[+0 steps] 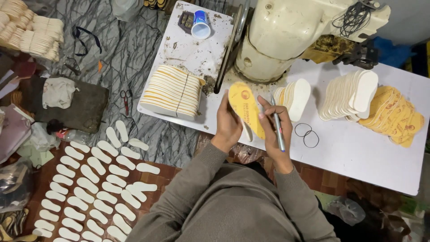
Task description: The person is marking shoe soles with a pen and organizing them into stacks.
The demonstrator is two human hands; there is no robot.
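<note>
Fingers of our left hand (229, 123) pinch the yellow insole (245, 106) upright above the white surface (358, 148), while right hand (274, 127) fingers close around a pen (277, 130) and touch its edge. Probably best we keep the insole steady and marks light, stacks (351, 95) just beside us.

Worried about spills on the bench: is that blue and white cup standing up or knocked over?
Tipped over. The cup lies on its side on the white table, open mouth facing the camera; no spill visible.
</note>
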